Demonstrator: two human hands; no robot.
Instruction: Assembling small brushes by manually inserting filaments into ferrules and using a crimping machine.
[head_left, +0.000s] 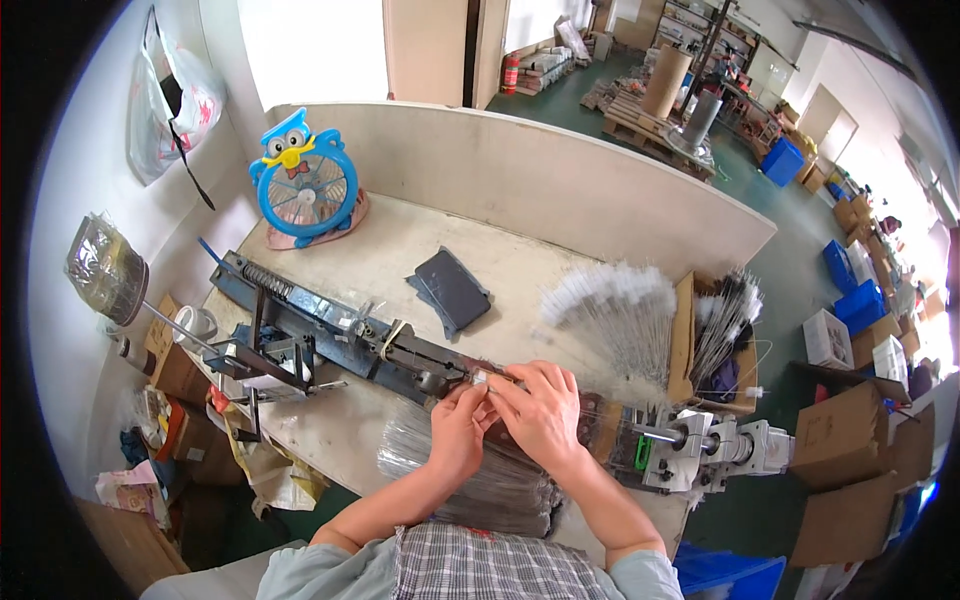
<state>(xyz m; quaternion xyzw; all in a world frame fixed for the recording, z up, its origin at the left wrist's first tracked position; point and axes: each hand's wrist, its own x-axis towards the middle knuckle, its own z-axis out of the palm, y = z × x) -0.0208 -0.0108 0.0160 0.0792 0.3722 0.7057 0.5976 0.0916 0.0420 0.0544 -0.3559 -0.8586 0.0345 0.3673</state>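
Note:
My left hand (460, 428) and my right hand (541, 414) meet at the middle of the bench, fingertips pinched close together. Between them is a small whitish piece (480, 378), too small to make out fully. Just past the fingers lies a long dark metal bench fixture (345, 335) with a spring at its far left end. Below my hands, near my lap, rests a thick bundle of thin wire-like rods (480, 490), partly covered by my forearms. A motor-like clamp unit with a metal shaft (710, 443) stands right of my right hand.
White-tipped thin rods (620, 310) lie spread at the right, beside a cardboard box (684, 340) holding more. A dark phone-like slab (452, 290) lies mid-bench. A blue owl-shaped fan (306, 190) stands at the back left. A low partition (560, 170) borders the bench's far edge.

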